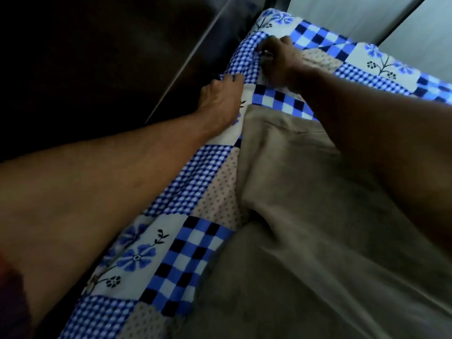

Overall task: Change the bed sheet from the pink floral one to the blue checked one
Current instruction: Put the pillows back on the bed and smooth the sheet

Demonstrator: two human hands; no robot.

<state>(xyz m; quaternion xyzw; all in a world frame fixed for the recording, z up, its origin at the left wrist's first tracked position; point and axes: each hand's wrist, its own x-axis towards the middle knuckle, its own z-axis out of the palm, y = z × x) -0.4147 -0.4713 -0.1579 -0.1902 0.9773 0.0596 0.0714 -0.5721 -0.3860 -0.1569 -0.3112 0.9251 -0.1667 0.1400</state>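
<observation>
Head view: I see my left grip [220,99] curled round the left edge of the blue sheet [171,241]. My right grip [278,59] pinches a bunched fold of the same sheet, just past the left one, near the far corner. The sheet runs along the left and far sides. A crumpled tan cloth [305,228] lies partly over it.

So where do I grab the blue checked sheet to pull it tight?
Best take the blue checked sheet at its side edge near the far corner, where the small-check strip bunches up. Come from the dark gap on the left, curling fingers round the hem, as the left hand and right hand do. The middle lies flat under the beige cloth: nothing to pinch.
</observation>
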